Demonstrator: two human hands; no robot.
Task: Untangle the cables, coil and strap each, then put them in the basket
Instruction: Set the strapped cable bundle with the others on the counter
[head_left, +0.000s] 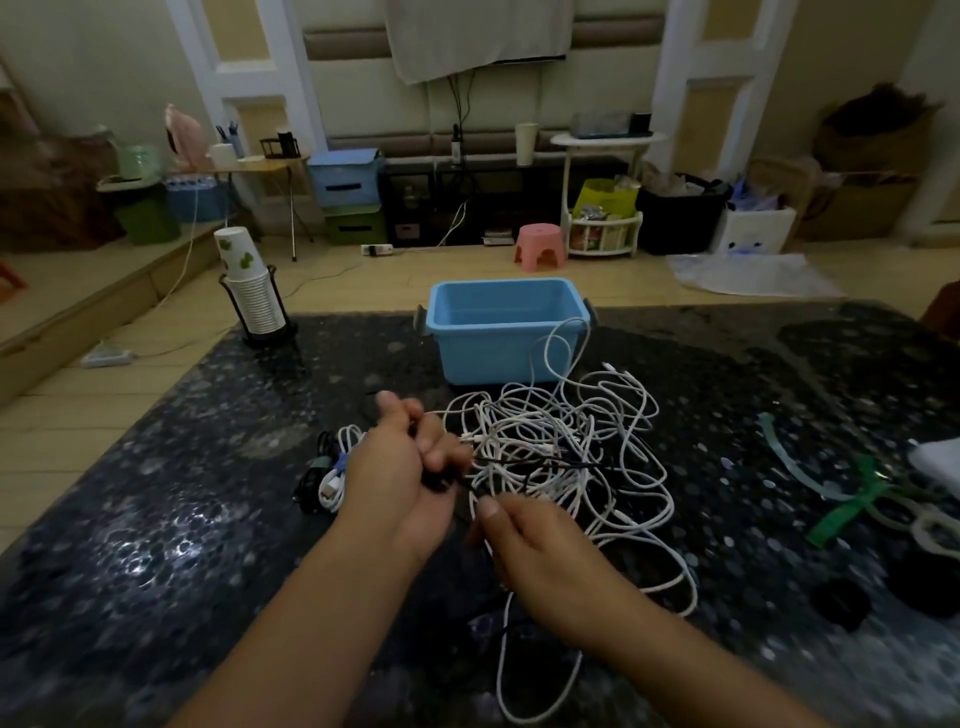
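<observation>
A tangle of white cables (571, 441) lies on the dark speckled table (182, 519), with a thin black cable (524, 461) running through it. My left hand (405, 467) grips a small bundle of the black cable just left of the tangle. My right hand (545, 551) pinches a cable strand at the tangle's near edge. Two coiled, strapped cables (327, 473), one black and one white, lie left of my left hand. The blue basket (504, 332) stands behind the tangle, and one white loop leans on its front wall.
Green and pale straps (852, 499) lie on the table at the right, beside dark round objects (841, 603). A rack of paper cups (254, 296) stands at the table's far left corner. Beyond the table is a cluttered floor with a pink stool (540, 247).
</observation>
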